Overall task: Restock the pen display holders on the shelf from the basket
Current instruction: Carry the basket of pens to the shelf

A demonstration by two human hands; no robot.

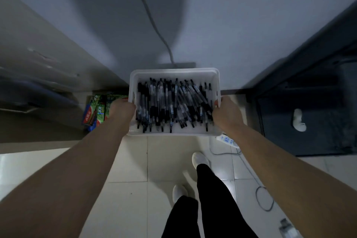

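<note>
Holding a white basket [174, 72] up over the tiled floor [131, 170], the left hand [121, 109] grips its left side and the right hand [225, 112] grips its right side. Lots of pens [172, 104] lie heaped inside, maybe black ones; the picture is dark.

A pale tiled floor [131, 160] bears a white power strip [228, 139] and green packages [96, 111].

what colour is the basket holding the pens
White; the basket shows plainly in the head view, gripped by both hands.
</note>
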